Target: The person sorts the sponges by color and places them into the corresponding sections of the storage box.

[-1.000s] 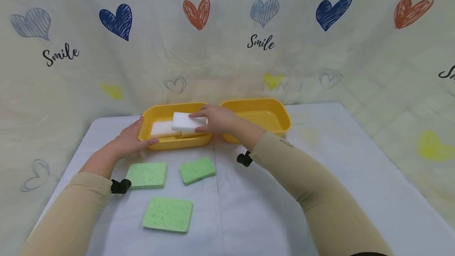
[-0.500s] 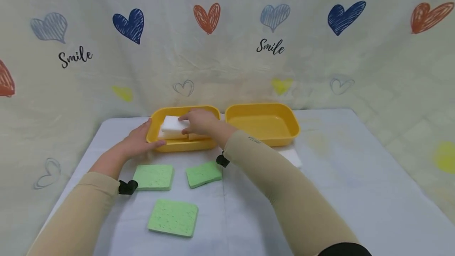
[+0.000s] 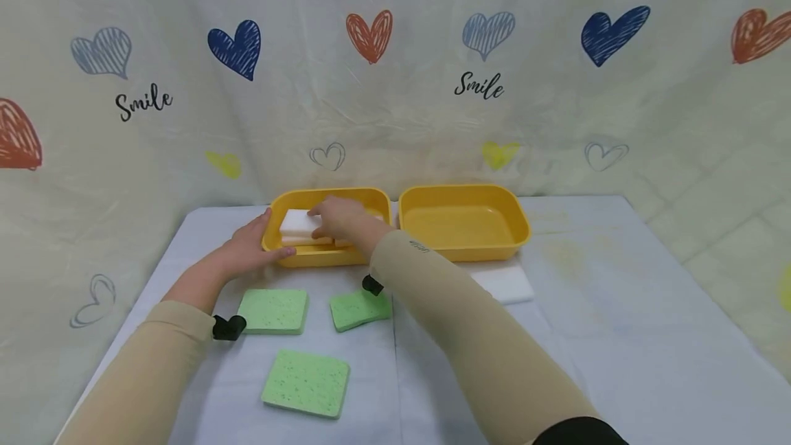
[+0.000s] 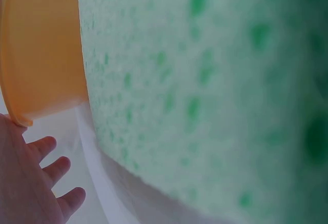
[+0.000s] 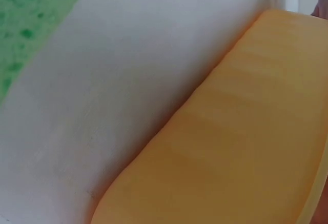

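In the head view my left hand (image 3: 252, 247) rests against the left end of the left yellow tray (image 3: 330, 261). Its thumb lies along the front rim; in the left wrist view several fingers (image 4: 57, 170) stick out straight and spread, clear of the wall. Inside that tray my right hand (image 3: 346, 217) pinches the right end of a white sponge block (image 3: 299, 220), thumb in front and fingers behind. The block lies on top of another white block (image 3: 304, 241). Part of the tray's content is hidden under the right hand. The right wrist view shows mainly the tray's outer wall (image 5: 230, 131).
A second yellow tray (image 3: 463, 225) stands to the right, with nothing seen in it. White flat pieces (image 3: 507, 283) lie before it, partly behind the right sleeve. Three green sponges, including the nearest one (image 3: 307, 383), lie in front of the left tray. A printed curtain (image 3: 408, 115) hangs behind.
My right hand has moved left and lowered the white block onto the other white block in the left tray. The left hand stays at the tray's end. The view has shifted slightly.
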Action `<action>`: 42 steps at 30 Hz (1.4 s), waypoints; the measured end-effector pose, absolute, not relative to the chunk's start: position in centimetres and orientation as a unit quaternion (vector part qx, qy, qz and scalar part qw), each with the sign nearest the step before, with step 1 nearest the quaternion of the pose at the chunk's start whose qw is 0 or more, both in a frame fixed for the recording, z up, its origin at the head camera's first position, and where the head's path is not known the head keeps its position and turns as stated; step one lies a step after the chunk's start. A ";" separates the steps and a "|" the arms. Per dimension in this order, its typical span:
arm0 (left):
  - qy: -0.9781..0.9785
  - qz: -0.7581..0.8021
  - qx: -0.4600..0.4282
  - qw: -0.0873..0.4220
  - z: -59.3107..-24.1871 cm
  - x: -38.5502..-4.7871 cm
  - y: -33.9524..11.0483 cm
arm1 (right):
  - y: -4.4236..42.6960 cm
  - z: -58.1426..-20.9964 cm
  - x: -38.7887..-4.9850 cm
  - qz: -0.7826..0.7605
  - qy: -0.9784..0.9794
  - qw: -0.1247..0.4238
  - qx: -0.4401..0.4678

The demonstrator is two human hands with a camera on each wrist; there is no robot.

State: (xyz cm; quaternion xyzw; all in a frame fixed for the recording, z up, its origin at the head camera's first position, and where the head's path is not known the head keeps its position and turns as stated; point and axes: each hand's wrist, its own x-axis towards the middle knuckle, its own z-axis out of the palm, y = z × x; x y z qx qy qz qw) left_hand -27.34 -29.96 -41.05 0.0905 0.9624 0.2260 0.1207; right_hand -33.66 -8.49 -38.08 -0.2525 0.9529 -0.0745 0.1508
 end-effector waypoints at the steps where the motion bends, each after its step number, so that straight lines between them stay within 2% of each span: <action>1: 0.962 0.225 0.090 0.122 -41.1 -27.3 -29.9 | -8.5 -38.1 -33.6 -0.073 0.953 0.150 -0.252; 19: 0.962 0.220 0.088 0.134 -40.5 -27.4 -29.4 | -6.6 -36.2 -32.6 -0.093 0.958 0.122 -0.244; 35: 0.962 0.221 0.103 0.123 -41.0 -27.8 -29.6 | -0.9 -33.5 -29.8 -0.094 0.951 0.057 -0.290; 42: 0.962 0.223 0.103 0.116 -41.1 -27.4 -30.0 | 2.4 -33.3 -27.9 -0.094 0.950 0.063 -0.290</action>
